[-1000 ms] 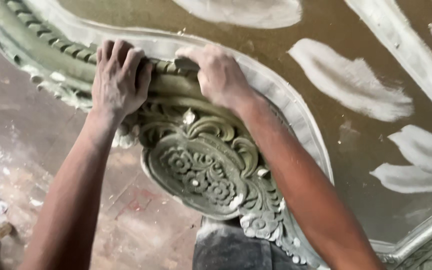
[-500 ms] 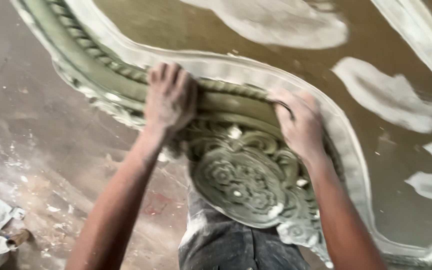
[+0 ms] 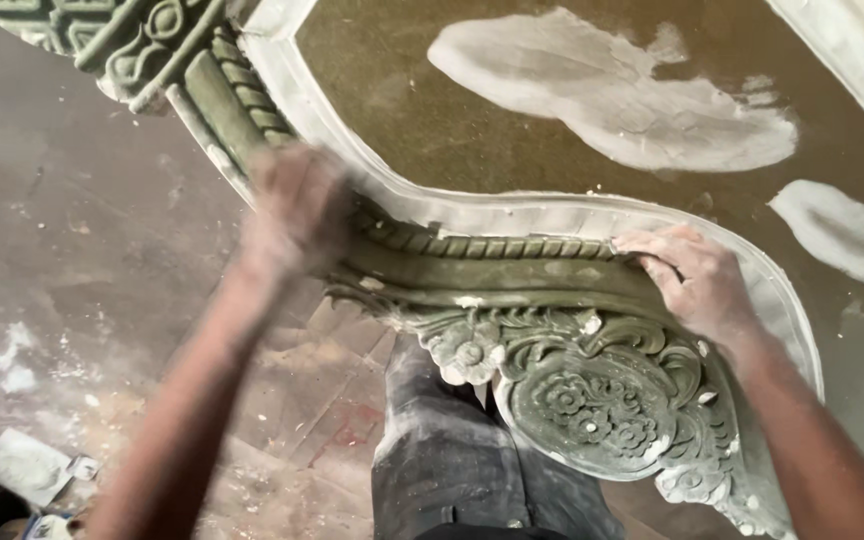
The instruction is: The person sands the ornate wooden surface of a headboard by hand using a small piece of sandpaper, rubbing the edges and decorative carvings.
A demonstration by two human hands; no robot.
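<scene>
Both hands press the carved green moulding (image 3: pixel 552 290) against the slab's (image 3: pixel 512 130) white edge, seating it: right hand (image 3: pixel 697 280) fingers spread flat, left hand (image 3: pixel 297 210) too blurred to tell.

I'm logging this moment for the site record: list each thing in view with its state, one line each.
left hand: motion-blurred, flat on the moulding's curved band.
right hand: sharp, fingers pressed on the band's top edge.
carved green moulding: dusty, white specks on its rosette.
white border strip: follows the moulding's curve, smeared.
white plaster patches: spread on the brown surface.
trouser leg: dust-coated.
</scene>
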